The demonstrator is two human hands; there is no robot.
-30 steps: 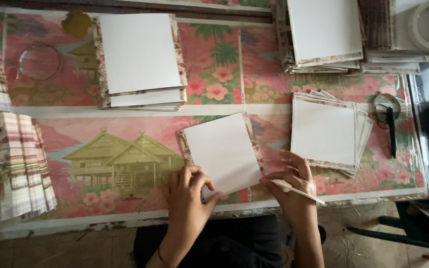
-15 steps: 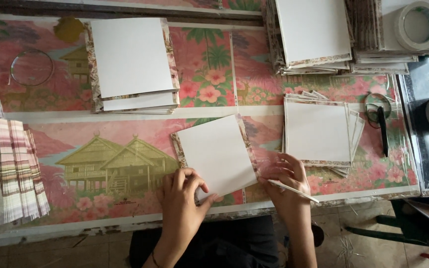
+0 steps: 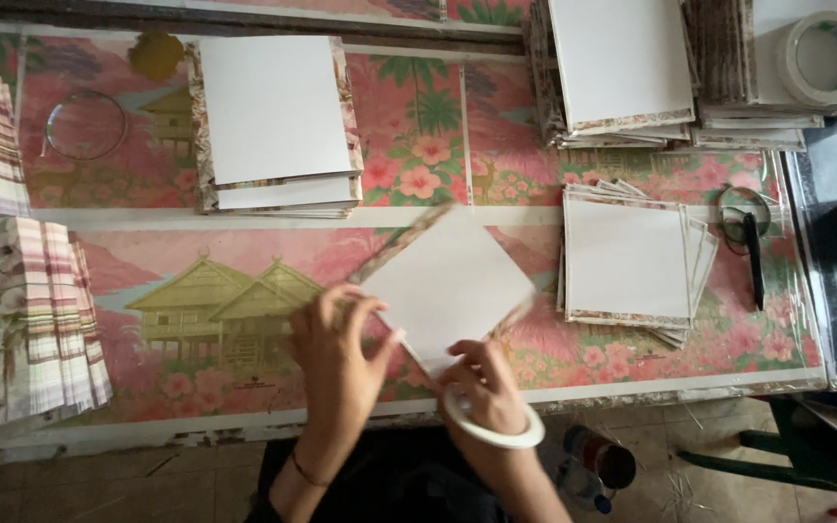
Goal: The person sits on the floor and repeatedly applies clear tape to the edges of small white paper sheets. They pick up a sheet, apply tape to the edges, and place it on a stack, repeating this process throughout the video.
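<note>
White card sheet (image 3: 448, 286) tilted diamond-wise, near table (image 3: 244, 407) front edge, centre. Left hand (image 3: 336, 353) fingers closed on its left corner. Right hand (image 3: 481, 383) pinching bottom corner; tape ring (image 3: 493, 426) around wrist. Card stack (image 3: 627, 257) just right; scissors (image 3: 753, 257) beyond.

Pink floral printed tablecloth (image 3: 418, 145); stack of white square cards (image 3: 273, 121) at rear; second white stack (image 3: 624, 254) at right; tall stack (image 3: 617, 63) rear right; striped folded papers (image 3: 50, 324) at left; black scissors (image 3: 750, 254); white tape roll (image 3: 825, 56).
</note>
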